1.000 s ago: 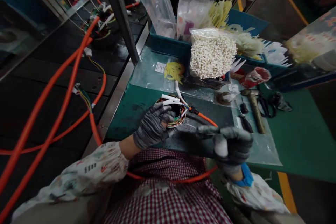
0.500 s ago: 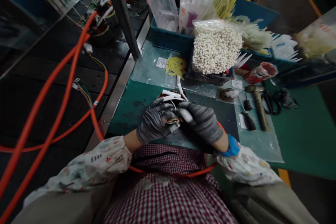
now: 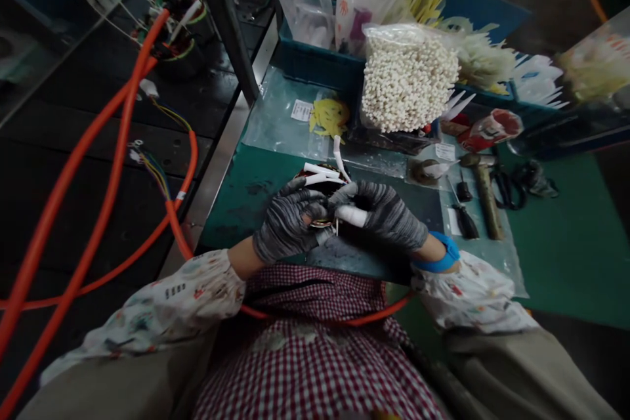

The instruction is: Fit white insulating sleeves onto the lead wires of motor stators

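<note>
Both hands meet over a small wire-wound motor stator (image 3: 322, 223) held just above the dark mat on the bench. My left hand (image 3: 288, 223), in a grey striped glove with bare or taped fingertips, is closed around the stator's left side. White insulating sleeves (image 3: 322, 174) stick out at its far side, one bent upward. My right hand (image 3: 384, 213), gloved alike with a white-wrapped finger, pinches at the stator's right edge. A thin white cord (image 3: 337, 227) shows by its fingertips. The fingers hide most of the stator.
Behind the hands lie yellow slips (image 3: 329, 118) on a plastic bag and a bag of white sticks (image 3: 408, 79). A hammer (image 3: 487, 200), screwdriver (image 3: 465, 222) and scissors (image 3: 506, 190) lie at right. Orange hoses (image 3: 118, 144) and other stators (image 3: 180, 56) are at left.
My right hand has shifted slightly, its fingers bending in against the stator. The loop of thin white cord is no longer visible; a short end shows below the fingertips. The view has shifted slightly.
</note>
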Demonstrator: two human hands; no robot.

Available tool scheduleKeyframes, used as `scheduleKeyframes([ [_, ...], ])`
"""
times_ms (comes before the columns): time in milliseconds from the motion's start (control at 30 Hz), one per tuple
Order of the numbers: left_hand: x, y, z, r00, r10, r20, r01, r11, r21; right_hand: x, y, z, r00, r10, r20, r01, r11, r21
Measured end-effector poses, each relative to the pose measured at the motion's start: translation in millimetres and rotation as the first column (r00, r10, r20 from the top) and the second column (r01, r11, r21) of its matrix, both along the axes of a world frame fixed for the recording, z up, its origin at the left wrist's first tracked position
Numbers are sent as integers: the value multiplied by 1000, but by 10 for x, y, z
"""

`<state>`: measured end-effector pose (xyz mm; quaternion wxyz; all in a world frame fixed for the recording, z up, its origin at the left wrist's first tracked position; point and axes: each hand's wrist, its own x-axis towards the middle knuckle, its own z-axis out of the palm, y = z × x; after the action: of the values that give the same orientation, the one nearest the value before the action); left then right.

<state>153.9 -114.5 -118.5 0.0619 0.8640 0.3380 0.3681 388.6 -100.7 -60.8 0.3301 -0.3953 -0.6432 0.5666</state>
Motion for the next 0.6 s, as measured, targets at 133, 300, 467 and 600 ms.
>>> scheduleKeyframes([
  [133, -22, 10, -12, 999, -26, -18, 26, 999, -21, 12, -9, -45, 998, -65, 13, 64, 997, 47],
  [300, 4, 5, 0, 1000, -7, 10, 7, 1000, -21, 42, -29, -66, 998, 3, 56, -10, 991, 130],
  [467, 52, -16, 50, 999, 24, 35, -23, 1000, -13, 127, -151, -188, 978, 173, 116, -195, 958, 212],
  [600, 58, -32, 59, 999, 36, 26, -35, 998, -53, 173, -283, -270, 990, 21, 140, -42, 987, 154],
])
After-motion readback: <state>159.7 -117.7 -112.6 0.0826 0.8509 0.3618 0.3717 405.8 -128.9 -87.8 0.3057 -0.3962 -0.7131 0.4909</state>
